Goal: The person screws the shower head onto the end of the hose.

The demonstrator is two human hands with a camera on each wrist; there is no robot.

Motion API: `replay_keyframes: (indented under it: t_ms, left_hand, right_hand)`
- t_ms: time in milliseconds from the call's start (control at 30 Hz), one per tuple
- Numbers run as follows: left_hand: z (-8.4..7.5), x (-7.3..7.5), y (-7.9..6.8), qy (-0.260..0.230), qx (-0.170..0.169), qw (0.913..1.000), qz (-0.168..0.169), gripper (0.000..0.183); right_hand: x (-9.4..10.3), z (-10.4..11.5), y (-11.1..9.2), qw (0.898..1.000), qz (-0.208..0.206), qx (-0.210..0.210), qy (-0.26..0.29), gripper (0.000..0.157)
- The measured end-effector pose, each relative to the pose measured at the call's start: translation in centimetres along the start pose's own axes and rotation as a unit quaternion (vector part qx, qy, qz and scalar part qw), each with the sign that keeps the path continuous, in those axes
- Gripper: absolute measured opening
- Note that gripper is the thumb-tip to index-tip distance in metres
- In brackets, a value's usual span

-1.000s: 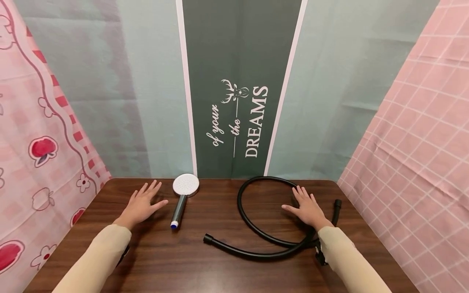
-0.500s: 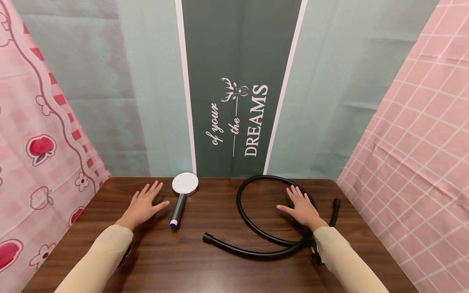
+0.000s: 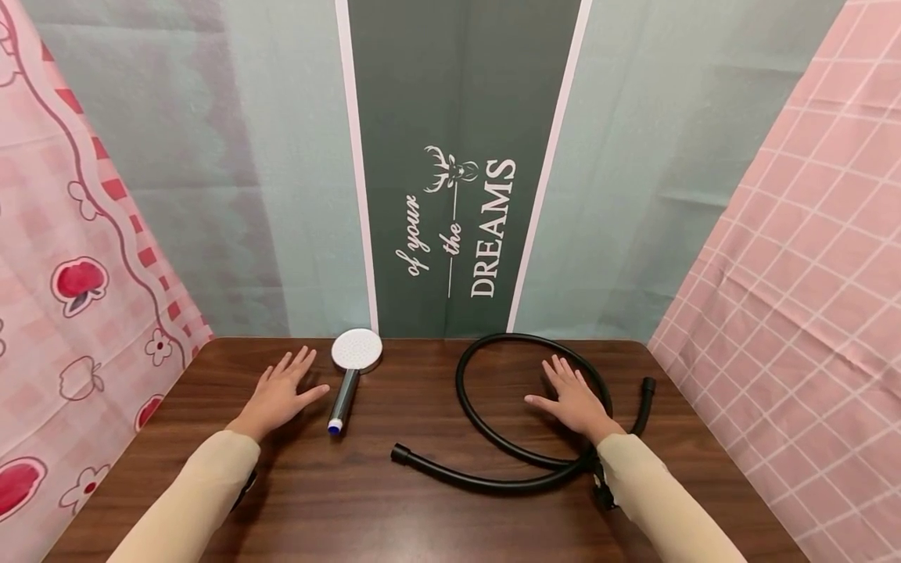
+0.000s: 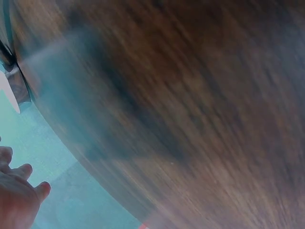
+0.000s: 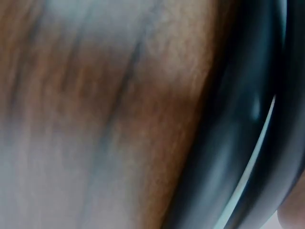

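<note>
A handheld shower head (image 3: 357,349) with a white round face and dark handle lies left of the table's middle, its blue-and-white end toward me. Just left of it is my left hand (image 3: 281,395), fingers straight and spread, apart from it. On the right lies a looped black shower hose (image 3: 486,483) with a fitting at each end. My right hand (image 3: 573,399) is over the loop, fingers spread, gripping nothing; whether it touches the table I cannot tell. The right wrist view shows the hose (image 5: 224,143) very close, and the left wrist view has fingertips (image 4: 42,191) at its lower left.
Everything lies on a dark brown wooden table (image 3: 436,532). Behind it hangs a grey-green cloth (image 3: 436,94) with white lettering. Pink patterned cloths stand at the left (image 3: 77,195) and right (image 3: 788,274) sides.
My right hand has shifted left, from the hose's right side to inside its loop. The left hand has drifted slightly right, toward the shower head. Shower head and hose lie as before.
</note>
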State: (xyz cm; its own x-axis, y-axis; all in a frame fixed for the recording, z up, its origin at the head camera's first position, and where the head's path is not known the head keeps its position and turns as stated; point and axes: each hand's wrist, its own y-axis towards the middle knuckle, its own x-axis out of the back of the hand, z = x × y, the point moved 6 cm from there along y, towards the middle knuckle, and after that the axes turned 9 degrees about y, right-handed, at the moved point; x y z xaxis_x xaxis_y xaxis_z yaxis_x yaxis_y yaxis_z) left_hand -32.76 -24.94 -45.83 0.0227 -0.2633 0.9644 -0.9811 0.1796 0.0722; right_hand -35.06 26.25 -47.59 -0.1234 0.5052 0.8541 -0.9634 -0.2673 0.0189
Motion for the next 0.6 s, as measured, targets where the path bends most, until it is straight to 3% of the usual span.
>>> replay_keyframes:
  t_ms: [333,600]
  left_hand:
    - [-0.7,0.2,0.2,-0.004,-0.004,0.9999,-0.011,0.079]
    - [-0.2,-0.3,0.0,-0.012,-0.007,0.9998,-0.014,0.080]
  right_hand:
    - [-0.6,0.7,0.1,1.000,0.006,0.011,-0.002,0.098]
    - [-1.5,1.7,0.2,0.999,0.020,0.026,0.004,0.097]
